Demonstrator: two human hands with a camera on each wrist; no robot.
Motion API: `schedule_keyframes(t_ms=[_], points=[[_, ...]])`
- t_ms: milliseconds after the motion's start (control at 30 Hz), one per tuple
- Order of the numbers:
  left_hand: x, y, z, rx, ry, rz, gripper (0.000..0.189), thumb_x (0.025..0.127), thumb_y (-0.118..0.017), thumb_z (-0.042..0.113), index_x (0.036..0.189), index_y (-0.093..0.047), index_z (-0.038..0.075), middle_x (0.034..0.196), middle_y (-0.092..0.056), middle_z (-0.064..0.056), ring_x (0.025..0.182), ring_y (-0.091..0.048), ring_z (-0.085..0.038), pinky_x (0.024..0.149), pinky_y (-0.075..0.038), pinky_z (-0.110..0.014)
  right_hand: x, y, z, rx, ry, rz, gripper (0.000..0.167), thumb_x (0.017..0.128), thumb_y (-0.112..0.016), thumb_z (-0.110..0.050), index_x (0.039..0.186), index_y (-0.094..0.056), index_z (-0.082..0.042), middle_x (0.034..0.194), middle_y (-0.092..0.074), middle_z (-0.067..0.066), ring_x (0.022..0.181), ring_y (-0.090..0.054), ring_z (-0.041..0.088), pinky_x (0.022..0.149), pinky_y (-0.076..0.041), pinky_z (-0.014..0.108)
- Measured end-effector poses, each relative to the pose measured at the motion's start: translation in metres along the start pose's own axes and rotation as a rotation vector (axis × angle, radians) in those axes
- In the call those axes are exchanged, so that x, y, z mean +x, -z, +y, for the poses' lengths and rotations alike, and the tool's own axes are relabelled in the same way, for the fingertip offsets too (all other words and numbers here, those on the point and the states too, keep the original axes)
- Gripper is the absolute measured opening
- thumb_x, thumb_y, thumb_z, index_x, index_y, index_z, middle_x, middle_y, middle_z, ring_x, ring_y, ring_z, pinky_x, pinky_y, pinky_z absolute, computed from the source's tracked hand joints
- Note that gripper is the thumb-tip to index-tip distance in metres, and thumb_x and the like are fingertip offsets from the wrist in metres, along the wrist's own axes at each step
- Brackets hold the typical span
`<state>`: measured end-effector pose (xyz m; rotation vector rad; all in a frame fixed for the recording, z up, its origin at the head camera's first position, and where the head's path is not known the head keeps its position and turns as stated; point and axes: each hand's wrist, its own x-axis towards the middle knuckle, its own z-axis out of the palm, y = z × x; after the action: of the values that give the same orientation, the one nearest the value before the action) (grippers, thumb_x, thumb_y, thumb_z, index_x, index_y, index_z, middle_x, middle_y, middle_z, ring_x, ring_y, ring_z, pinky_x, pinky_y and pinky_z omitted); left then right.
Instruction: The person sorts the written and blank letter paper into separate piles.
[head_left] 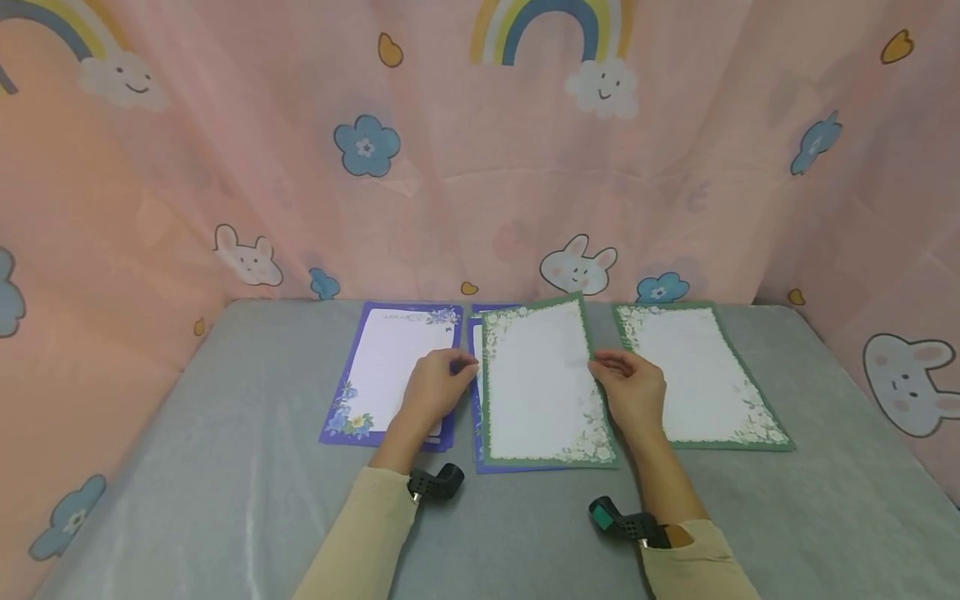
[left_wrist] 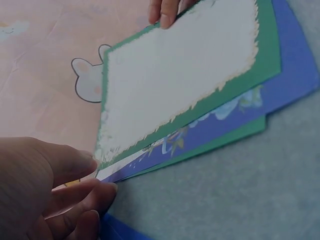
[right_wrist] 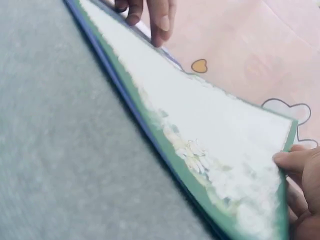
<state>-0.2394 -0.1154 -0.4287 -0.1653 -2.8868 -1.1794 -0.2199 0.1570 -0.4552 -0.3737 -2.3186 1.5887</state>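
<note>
A green-bordered sheet of floral letter paper (head_left: 536,383) lies tilted over a purple-bordered sheet (head_left: 477,421) in the middle. The left wrist view shows another green edge (left_wrist: 240,135) beneath the purple one. My right hand (head_left: 633,392) pinches the top sheet's right edge, with the thumb (right_wrist: 287,161) on its face. At the stack's left edge is my left hand (head_left: 437,383), its thumb (left_wrist: 75,167) above and fingertips (left_wrist: 107,192) below the paper's edge. The top sheet's far edge reaches past the table's back edge in the head view.
To the left lie purple-bordered sheets (head_left: 405,358) with blue flowers, partly under my left forearm. Green-bordered paper (head_left: 697,375) lies on the right. The grey cloth-covered table (head_left: 225,467) meets a pink patterned curtain (head_left: 450,208) at its back.
</note>
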Motion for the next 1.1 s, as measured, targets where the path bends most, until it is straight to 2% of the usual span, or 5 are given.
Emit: schedule_keyframes(t_ms=[167,367,633,833,1100], points=[[-0.0012,0.0018,0.0024,-0.012,-0.003,-0.005,0.02,0.097,-0.067,0.027,0.109,-0.078,0.015,0.106,-0.077,-0.005,0.085,-0.061,-0.019,0.086,-0.051,-0.04,0.0013,-0.0006,-0.0001,0.123,0.036,0.026,0.024,0.089,-0.077,-0.012,0.108,-0.074,0.002,0.08,-0.067,-0.03,0.084,-0.064,-0.012,0.071,-0.051,0.008],[-0.0015,0.0024,0.0034,-0.077,0.005,-0.016,0.02,0.096,-0.068,0.027,0.11,-0.077,0.015,0.11,-0.077,-0.004,0.087,-0.062,-0.018,0.086,-0.051,-0.039,0.0024,-0.0006,0.0002,0.194,0.047,0.027,0.027,0.088,-0.078,-0.011,0.11,-0.074,0.004,0.078,-0.067,-0.031,0.086,-0.065,-0.012,0.073,-0.051,0.008],[0.001,-0.0035,0.0028,-0.308,-0.064,-0.063,0.023,0.095,-0.07,0.019,0.115,-0.075,0.011,0.117,-0.075,-0.01,0.101,-0.072,-0.022,0.086,-0.058,-0.035,0.0029,-0.0024,0.0018,0.231,0.012,0.024,0.026,0.089,-0.078,-0.013,0.108,-0.074,0.004,0.079,-0.069,-0.028,0.091,-0.066,-0.003,0.075,-0.052,0.011],[0.0013,-0.0045,0.0046,-0.392,-0.068,-0.044,0.025,0.091,-0.073,0.013,0.116,-0.075,0.009,0.101,-0.074,-0.015,0.066,-0.055,-0.011,0.057,-0.047,-0.024,0.0013,-0.0024,0.0012,0.241,0.038,-0.056,0.027,0.093,-0.074,-0.014,0.113,-0.072,0.004,0.085,-0.07,-0.027,0.091,-0.065,-0.002,0.077,-0.051,0.012],[0.002,-0.0014,0.0045,-0.428,-0.049,-0.04,0.025,0.09,-0.075,0.013,0.115,-0.076,0.011,0.108,-0.076,-0.012,0.062,-0.054,-0.008,0.056,-0.045,-0.024,0.0004,0.0004,0.0014,0.254,0.074,-0.219,0.033,0.096,-0.07,-0.015,0.123,-0.068,0.005,0.092,-0.072,-0.028,0.096,-0.066,-0.005,0.082,-0.052,0.01]])
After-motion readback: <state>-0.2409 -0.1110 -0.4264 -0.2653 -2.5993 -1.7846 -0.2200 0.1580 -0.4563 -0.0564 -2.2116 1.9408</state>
